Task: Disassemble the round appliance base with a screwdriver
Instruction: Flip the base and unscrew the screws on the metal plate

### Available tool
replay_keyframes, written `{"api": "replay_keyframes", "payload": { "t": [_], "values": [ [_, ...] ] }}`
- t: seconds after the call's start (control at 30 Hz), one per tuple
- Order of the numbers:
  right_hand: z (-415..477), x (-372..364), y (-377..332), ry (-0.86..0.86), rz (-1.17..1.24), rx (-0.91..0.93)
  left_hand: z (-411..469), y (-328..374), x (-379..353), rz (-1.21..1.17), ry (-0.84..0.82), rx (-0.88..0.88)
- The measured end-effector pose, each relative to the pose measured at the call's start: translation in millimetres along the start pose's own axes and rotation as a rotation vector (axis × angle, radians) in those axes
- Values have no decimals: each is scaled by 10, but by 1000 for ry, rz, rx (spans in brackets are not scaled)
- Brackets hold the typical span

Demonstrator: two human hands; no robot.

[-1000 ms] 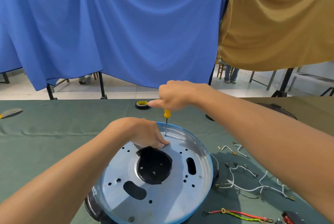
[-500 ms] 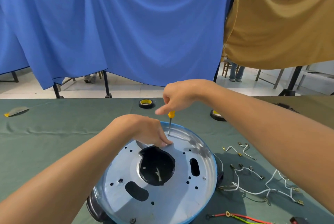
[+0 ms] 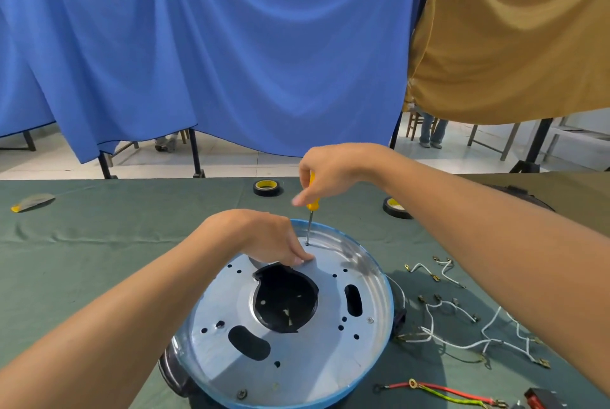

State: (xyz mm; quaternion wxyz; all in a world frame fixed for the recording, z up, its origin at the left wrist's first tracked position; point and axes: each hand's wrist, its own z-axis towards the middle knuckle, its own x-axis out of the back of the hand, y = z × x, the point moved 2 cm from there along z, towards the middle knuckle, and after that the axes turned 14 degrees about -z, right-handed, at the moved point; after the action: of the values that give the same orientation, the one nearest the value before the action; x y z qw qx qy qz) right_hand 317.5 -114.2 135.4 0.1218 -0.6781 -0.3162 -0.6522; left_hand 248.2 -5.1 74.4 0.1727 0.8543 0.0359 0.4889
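Observation:
The round appliance base (image 3: 330, 359) is a shiny metal disc with a blue rim and a black central opening; it lies on the green table (image 3: 99, 260) just in front of me. My right hand (image 3: 333, 171) grips the yellow handle of a small screwdriver (image 3: 312, 207) held upright, its tip set on the disc near the far rim. My left hand (image 3: 264, 237) rests on the far part of the disc beside the shaft, fingertips curled down and pressing on the metal next to the black opening.
Loose white wires (image 3: 462, 319) with terminals lie right of the base, and a red and green wire (image 3: 442, 392) lies near the front right. Two tape rolls (image 3: 268, 187) (image 3: 396, 207) sit behind the base. A small flat object (image 3: 31, 202) is at far left.
My right hand has turned on the screwdriver handle and more of the yellow handle shows. The left hand keeps its place on the disc. The view has shifted slightly.

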Motion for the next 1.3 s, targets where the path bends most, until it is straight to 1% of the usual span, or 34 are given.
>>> {"api": "replay_keyframes", "payload": {
  "t": [0.1, 0.2, 0.3, 0.47, 0.63, 0.77, 0.83, 0.87, 0.93, 1.0, 1.17, 1.3],
  "values": [
    [-15, -38, -13, 91, -42, -75, -8, -2, -8, 23, 18, 9],
    [-17, -37, -20, 54, -56, -94, -6, 0, -16, 12, 22, 6],
    [-10, 2, -106, 12, -95, -54, -9, 4, -10, 12, 24, 4],
    [9, 117, -265, -23, -259, 55, -23, 6, -5, 12, 31, 4],
    [-51, 159, -247, -101, -240, 160, -46, 16, -6, 14, 30, -4],
    [-83, 158, -195, -61, -223, 199, -51, 13, 1, 9, 31, -13],
    [-60, 139, -193, -43, -212, 167, -54, 12, 1, 8, 25, -10],
    [-53, 133, -191, -63, -203, 131, -54, 15, -2, 10, 19, -8],
    [-49, 124, -175, -148, -209, 45, -52, 22, -4, 14, 17, -5],
    [-45, 103, -162, -205, -228, 7, -49, 19, -7, 15, 26, -7],
    [-14, 80, -187, -168, -253, 14, -21, 0, 0, -16, 38, 2],
    [33, 113, -269, -124, -359, 66, -6, -2, 7, -17, 28, 10]
  ]
}}
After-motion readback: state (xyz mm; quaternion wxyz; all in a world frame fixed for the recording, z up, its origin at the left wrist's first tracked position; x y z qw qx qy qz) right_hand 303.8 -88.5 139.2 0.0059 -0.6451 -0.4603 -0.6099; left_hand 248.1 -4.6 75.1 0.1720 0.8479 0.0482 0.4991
